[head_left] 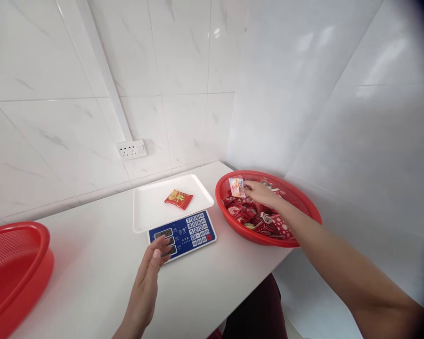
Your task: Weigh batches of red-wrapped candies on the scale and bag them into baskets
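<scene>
My right hand [259, 192] reaches over a red plastic basket [309, 207] and pinches a small pale packet with pink and orange print [236, 187]. Below it the basket holds many snack packets [249, 212], mostly red. A digital scale [183, 235] with a blue keypad panel stands on the table, its displays partly covered by my fingers. On the scale's white tray [148, 207] lies one red and yellow snack packet [178, 199]. My left hand [150, 278] hovers in front of the displays, fingers stretched out and nothing in them.
A second red basket [38, 263] stands at the left end of the white table [102, 263]. Behind the table rises a tiled wall with a power socket [132, 149]. A smooth pale wall [339, 141] borders the right side, close to the full basket.
</scene>
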A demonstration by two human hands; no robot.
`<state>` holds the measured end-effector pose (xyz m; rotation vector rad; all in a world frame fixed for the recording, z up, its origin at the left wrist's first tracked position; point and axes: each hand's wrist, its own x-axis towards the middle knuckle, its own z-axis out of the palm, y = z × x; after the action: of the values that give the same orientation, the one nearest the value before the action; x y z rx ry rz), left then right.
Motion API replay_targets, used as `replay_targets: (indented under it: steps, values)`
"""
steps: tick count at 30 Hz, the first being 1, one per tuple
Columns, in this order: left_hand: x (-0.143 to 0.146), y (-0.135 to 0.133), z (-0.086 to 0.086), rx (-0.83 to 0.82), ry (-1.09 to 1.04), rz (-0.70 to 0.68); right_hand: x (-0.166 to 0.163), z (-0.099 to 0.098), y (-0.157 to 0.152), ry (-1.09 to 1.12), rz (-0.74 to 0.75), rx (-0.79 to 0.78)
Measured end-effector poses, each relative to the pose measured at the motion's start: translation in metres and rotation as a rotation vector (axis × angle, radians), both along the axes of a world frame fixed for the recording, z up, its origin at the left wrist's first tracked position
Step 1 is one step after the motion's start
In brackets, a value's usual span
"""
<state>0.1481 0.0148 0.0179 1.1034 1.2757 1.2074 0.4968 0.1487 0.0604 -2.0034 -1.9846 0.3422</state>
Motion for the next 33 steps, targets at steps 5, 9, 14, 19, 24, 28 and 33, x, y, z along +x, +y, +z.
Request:
replay_targets:
  steps: [5, 9, 14, 19, 24, 28, 33]
  values:
    - [0.015, 0.006, 0.0, -0.008, 0.031, -0.219, -0.047, 0.022, -0.041, 0.509, 0.128, -0.123]
    - [0.031, 0.018, -0.006, 0.028, -0.017, -0.366, -0.107, 0.011, -0.08, 0.663, 0.474, -0.32]
    - [0.027, 0.044, -0.003, 0.1, 0.026, -0.271, -0.143, -0.028, -0.09, 0.904, 0.459, -0.325]
    - [0.0, 0.081, 0.019, 0.107, 0.129, -0.039, -0.148, -0.043, -0.082, 1.216, 0.242, -0.281]
    - [-0.022, 0.08, 0.018, 0.231, 0.641, 0.158, -0.149, -0.052, -0.079, 1.349, 0.156, -0.245]
    - [-0.025, 0.048, 0.0, 0.382, 0.737, 0.151, -0.154, -0.052, -0.071, 1.203, 0.131, -0.085]
    - [-0.017, 0.014, -0.023, 0.469, 0.666, -0.123, -0.179, -0.034, -0.055, 1.074, 0.274, 0.052]
